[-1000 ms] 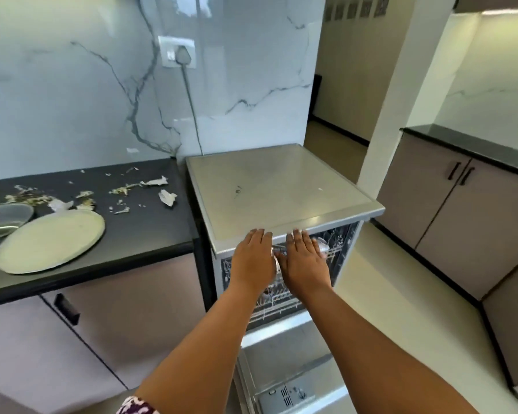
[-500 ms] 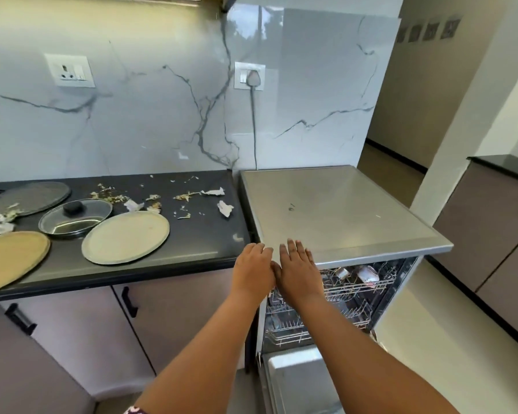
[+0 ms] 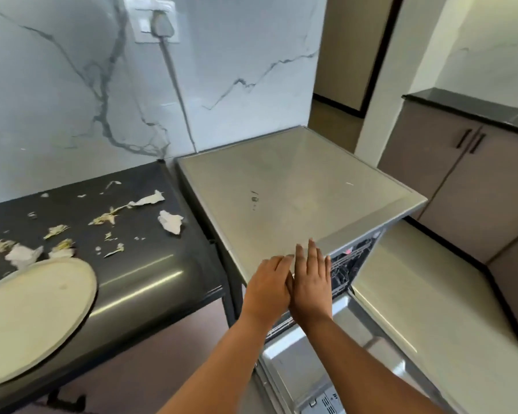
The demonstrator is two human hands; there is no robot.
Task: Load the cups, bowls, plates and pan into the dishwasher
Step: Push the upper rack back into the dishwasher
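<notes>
The dishwasher (image 3: 296, 198) stands in front of me, a boxy unit with a flat, dull, smudged metal top, its smooth steel door (image 3: 326, 366) dropped open towards me and the wire rack (image 3: 346, 264) just visible inside. To its left, the glossy black counter (image 3: 150, 264), strewn with torn scraps, carries a round, flat, pale plate (image 3: 33, 318) near its front edge. My left hand (image 3: 268, 286) and right hand (image 3: 310, 279) lie side by side, touching, fingers out flat and holding nothing, over the top's front edge.

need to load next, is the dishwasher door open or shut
Open: the dishwasher door hangs down below the hands, and rack wires show inside.
</notes>
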